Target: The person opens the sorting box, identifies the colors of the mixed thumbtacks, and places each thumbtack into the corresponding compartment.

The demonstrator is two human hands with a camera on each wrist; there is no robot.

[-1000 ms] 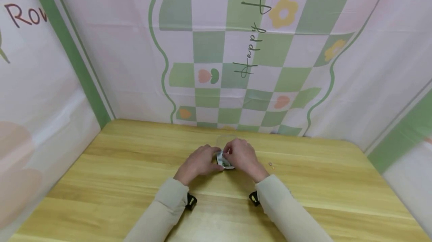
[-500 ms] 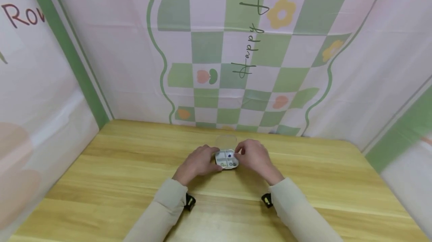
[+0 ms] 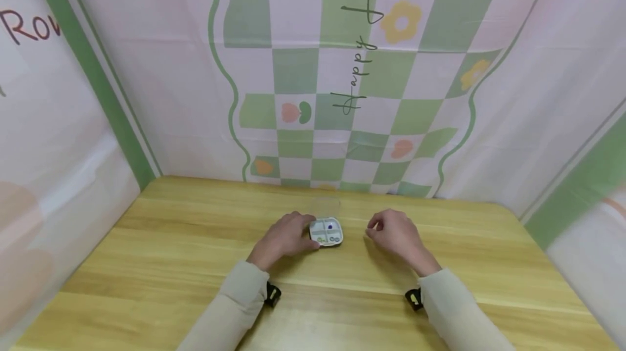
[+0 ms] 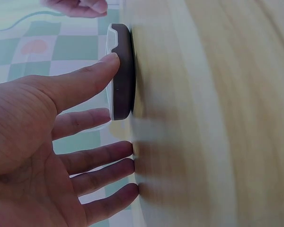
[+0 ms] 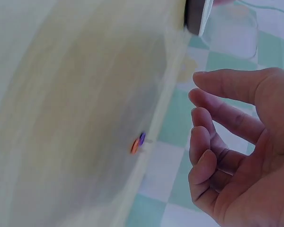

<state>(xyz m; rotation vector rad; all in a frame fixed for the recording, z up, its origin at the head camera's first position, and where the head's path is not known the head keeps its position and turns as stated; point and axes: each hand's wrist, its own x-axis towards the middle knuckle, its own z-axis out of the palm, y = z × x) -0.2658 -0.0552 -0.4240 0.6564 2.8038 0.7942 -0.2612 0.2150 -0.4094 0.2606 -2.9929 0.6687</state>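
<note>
1. Step in hand, as judged: sorting small beads into the compartment box (image 3: 326, 232), which lies flat near the middle of the surface (image 3: 171, 253), its clear lid (image 3: 326, 207) open toward the far side.
2. The left hand (image 3: 286, 237) steadies the box, thumb and forefinger against its left edge (fingers nearly straight, not clasping it).
3. The right hand (image 3: 397, 234) hovers right of the box, loosely curled, holding nothing.
4. The next move likely calls for a fine pinch on the loose beads (image 5: 137, 142).
5. The box is near-square with no marked long axis; its hinge faces far.
</note>
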